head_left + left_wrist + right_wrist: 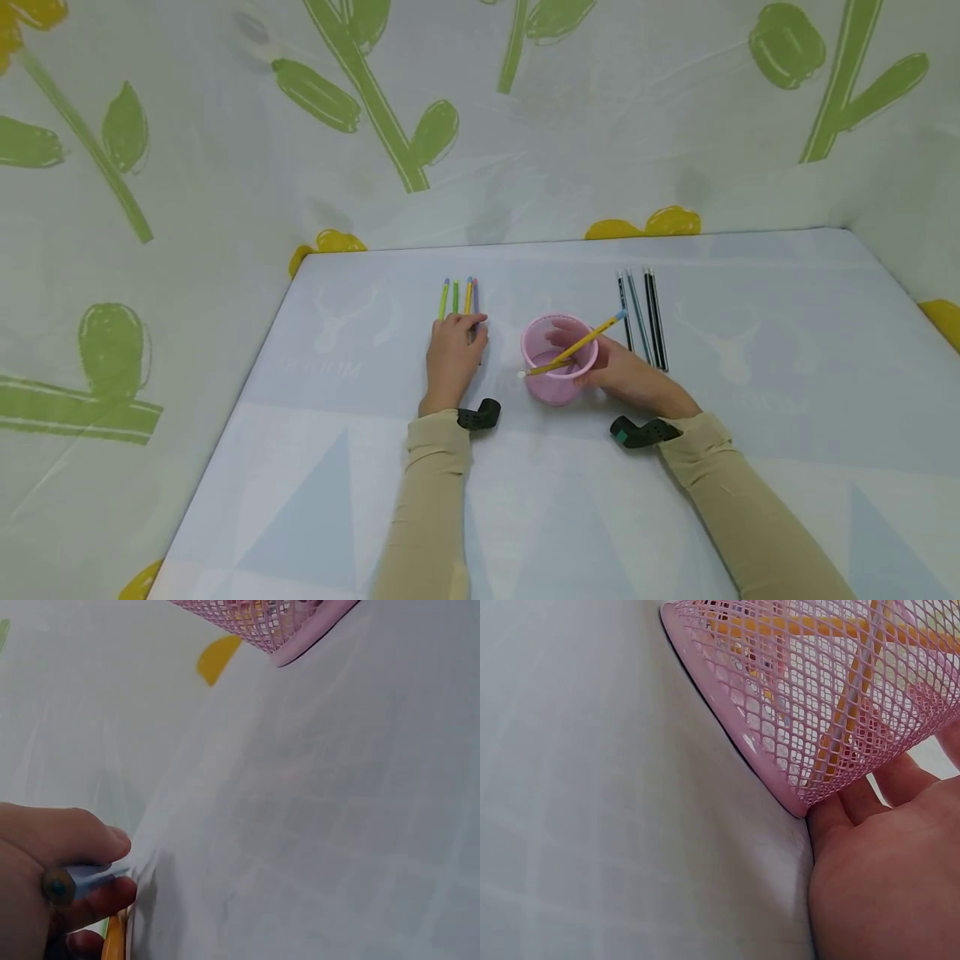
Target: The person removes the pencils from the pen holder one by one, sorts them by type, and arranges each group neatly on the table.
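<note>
My left hand lies over the near part of a row of several coloured pencils. Between its thumb and forefinger it pinches a bluish-purple pencil, whose end points toward the left wrist camera. Beside that hand are a yellow pencil, a green pencil and a lime pencil. My right hand holds a pink mesh pencil cup from its right side, fingers curled round the far wall. Two yellow pencils lean crossed inside the cup, their upper ends past the rim. The cup's base is at the tabletop.
To the right of the cup lies a row of several dark and blue-grey pencils, close beyond the right hand. A pale patterned cloth covers the table. Behind it rises a leaf-printed backdrop. Each wrist wears a black device.
</note>
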Tool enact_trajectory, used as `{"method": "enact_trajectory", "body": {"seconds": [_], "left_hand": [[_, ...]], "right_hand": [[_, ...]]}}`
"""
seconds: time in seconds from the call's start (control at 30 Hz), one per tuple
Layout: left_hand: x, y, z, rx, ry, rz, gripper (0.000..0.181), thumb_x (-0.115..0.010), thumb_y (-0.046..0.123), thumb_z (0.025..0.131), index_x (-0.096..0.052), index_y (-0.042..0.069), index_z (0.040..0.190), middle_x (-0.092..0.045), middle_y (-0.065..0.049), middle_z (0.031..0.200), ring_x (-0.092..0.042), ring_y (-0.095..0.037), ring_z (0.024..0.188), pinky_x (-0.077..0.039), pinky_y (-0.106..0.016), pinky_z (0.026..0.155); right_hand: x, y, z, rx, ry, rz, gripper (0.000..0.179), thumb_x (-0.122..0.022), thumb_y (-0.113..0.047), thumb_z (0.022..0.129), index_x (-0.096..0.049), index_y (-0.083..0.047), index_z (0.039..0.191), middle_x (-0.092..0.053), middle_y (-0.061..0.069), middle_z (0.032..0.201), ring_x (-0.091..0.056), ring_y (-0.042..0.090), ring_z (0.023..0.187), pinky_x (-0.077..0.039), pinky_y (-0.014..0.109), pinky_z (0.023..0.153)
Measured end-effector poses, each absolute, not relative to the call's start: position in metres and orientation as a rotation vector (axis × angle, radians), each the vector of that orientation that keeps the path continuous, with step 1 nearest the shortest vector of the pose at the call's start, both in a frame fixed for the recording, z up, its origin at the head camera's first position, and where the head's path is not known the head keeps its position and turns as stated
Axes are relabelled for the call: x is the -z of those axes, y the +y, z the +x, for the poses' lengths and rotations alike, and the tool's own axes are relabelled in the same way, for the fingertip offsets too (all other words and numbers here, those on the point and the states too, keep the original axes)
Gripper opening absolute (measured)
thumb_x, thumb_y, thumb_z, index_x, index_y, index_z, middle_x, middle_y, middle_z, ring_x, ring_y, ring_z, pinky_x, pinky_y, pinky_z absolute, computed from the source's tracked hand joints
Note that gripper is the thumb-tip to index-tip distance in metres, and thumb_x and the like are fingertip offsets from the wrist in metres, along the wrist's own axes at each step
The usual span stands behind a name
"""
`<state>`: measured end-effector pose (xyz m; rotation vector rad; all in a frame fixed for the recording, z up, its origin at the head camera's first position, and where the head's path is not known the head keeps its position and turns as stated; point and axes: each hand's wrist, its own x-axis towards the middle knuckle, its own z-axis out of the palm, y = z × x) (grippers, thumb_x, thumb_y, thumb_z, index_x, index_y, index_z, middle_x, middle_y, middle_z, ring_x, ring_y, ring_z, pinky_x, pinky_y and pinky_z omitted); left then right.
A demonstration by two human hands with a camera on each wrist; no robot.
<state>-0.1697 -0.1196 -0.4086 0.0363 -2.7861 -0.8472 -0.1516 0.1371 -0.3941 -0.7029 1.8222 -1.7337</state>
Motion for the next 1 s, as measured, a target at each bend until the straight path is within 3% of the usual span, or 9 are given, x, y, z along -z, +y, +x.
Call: {"method": "enact_trajectory", "body": {"seconds": [0.47,1.0], "left_hand": [[0.4075,-0.1145,-0.1693,0.693,-2.827,0.023,0.028,-0.067,0.031,0.077,-0.067,0.020,0.103,-0.053,-0.004,0.100,-0.042,-0.022,0.085,-0.038,-0.031,0.069],[0.4069,-0.1124,-0.1681,0.740,-2.827,0.112,0.019,-0.064,0.021,0.081,-0.068,0.021,0.100,-0.053,-0.004,0.105,-0.042,-0.021,0.088,-0.039,-0.031,0.069]], "right_hand": [[0.4035,0.1389,-0.1554,1.739,1.801,-0.682,0.068,-0.062,-0.004,0.081,-0.030,-0.023,0.138,-0.039,0.005,0.135,-0.034,0.023,0.123,-0.037,0.034,0.095],[0.4033,0.1397,-0.1544,1.705,1.868,-0.673,0.068,-0.064,-0.008,0.081,-0.031,-0.025,0.137,-0.040,0.000,0.134,-0.036,0.020,0.122,-0.036,0.037,0.095]]}}
